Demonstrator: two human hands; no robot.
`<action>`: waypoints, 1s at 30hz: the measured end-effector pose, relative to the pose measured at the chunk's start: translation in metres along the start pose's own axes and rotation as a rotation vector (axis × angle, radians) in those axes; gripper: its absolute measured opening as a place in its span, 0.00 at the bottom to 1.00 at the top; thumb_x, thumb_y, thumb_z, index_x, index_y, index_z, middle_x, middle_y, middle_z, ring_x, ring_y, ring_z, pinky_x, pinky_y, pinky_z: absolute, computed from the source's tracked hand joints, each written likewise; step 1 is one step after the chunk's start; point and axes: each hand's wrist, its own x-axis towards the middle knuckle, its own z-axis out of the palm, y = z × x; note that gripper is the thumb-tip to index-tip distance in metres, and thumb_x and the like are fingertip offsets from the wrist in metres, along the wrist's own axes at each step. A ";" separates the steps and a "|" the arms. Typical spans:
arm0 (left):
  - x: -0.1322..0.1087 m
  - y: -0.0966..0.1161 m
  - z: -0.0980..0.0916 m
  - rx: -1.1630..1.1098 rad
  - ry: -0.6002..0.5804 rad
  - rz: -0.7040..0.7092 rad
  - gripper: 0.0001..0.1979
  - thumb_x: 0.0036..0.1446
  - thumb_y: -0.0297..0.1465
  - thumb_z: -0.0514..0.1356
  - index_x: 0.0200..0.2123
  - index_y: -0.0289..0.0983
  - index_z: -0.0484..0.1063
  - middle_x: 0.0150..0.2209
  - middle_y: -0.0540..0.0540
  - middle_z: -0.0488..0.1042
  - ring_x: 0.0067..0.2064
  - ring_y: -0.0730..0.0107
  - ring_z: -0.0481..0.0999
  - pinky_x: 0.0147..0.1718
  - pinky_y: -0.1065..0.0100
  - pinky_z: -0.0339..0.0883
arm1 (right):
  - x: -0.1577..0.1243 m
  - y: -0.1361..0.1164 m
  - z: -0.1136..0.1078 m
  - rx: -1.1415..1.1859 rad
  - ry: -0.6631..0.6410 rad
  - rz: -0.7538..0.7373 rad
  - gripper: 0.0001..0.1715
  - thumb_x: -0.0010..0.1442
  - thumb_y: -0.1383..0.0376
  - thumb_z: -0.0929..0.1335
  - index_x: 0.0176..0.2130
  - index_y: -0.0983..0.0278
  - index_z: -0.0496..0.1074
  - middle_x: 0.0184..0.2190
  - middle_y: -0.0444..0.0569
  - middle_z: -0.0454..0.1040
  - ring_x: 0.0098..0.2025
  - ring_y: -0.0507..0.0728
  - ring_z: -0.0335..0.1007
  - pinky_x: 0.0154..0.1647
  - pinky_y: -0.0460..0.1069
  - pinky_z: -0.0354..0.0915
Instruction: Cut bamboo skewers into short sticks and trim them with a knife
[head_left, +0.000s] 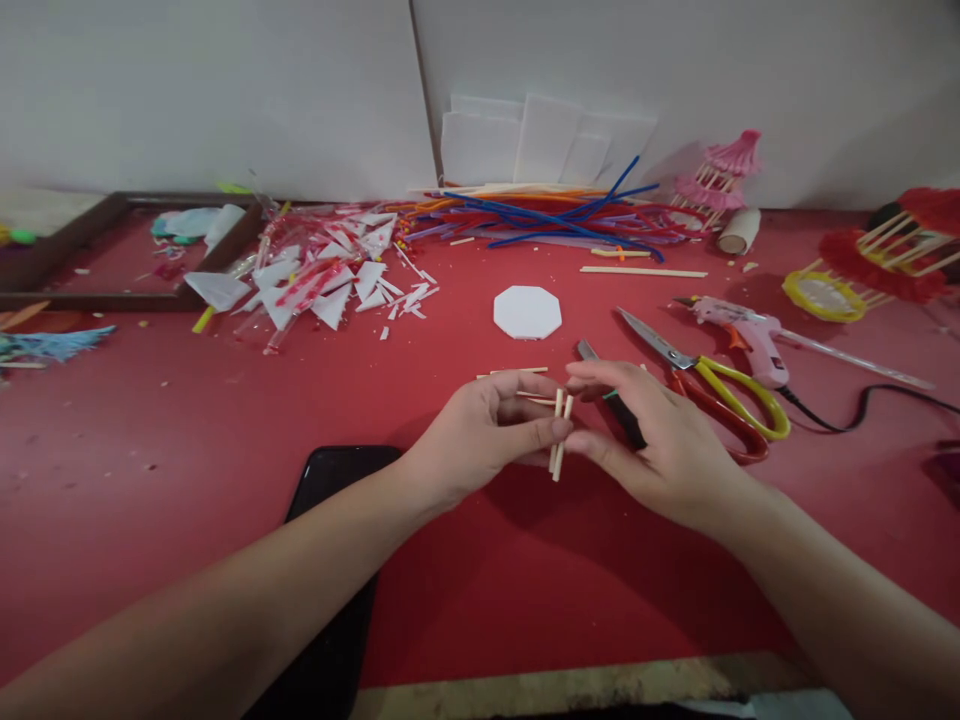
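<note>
Two short wooden sticks point(558, 455) stand upright side by side, pinched between the thumb and fingers of my left hand point(484, 430). My right hand point(652, 435) curves in from the other side with thumb and fingers apart; its fingertips are close to the sticks, and I cannot tell whether they touch. More thin sticks point(525, 371) lie on the table just behind my left hand. Beyond them sits a white octagonal piece point(527, 312). A dark-handled cutter point(624, 420) lies partly hidden behind my right hand.
Yellow-and-red-handled scissors point(705, 375) and a pink glue gun point(746, 335) lie at right. Coloured pipe cleaners point(555, 215), white scraps point(330, 265) and a brown frame point(120, 300) line the back. A black phone point(330, 600) rests under my left forearm. Stick models point(862, 270) stand far right.
</note>
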 end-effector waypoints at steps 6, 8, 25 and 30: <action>-0.001 0.000 0.000 -0.139 0.094 -0.024 0.15 0.48 0.27 0.70 0.39 0.36 0.71 0.33 0.49 0.78 0.32 0.74 0.78 0.29 0.74 0.74 | -0.001 -0.001 -0.002 -0.082 -0.076 -0.015 0.51 0.48 0.42 0.71 0.62 0.58 0.54 0.56 0.58 0.68 0.56 0.67 0.66 0.50 0.62 0.67; -0.001 0.000 0.000 -0.134 0.089 -0.019 0.15 0.47 0.27 0.70 0.38 0.36 0.72 0.34 0.50 0.78 0.30 0.77 0.77 0.28 0.75 0.74 | -0.001 -0.002 -0.001 -0.075 -0.063 -0.037 0.45 0.51 0.46 0.71 0.61 0.59 0.56 0.54 0.57 0.70 0.53 0.65 0.69 0.48 0.60 0.69; -0.004 0.000 0.004 -0.098 0.070 0.034 0.10 0.46 0.26 0.70 0.29 0.33 0.70 0.24 0.53 0.75 0.26 0.78 0.75 0.25 0.76 0.74 | -0.002 -0.003 -0.003 -0.118 0.033 -0.148 0.33 0.56 0.55 0.70 0.57 0.61 0.61 0.48 0.54 0.75 0.49 0.61 0.71 0.48 0.57 0.69; -0.004 -0.002 0.004 -0.093 0.071 0.037 0.12 0.44 0.27 0.71 0.29 0.33 0.71 0.24 0.53 0.75 0.25 0.79 0.76 0.24 0.78 0.74 | -0.002 -0.003 -0.003 -0.126 0.051 -0.182 0.31 0.56 0.56 0.70 0.55 0.63 0.62 0.47 0.54 0.76 0.48 0.60 0.72 0.49 0.56 0.68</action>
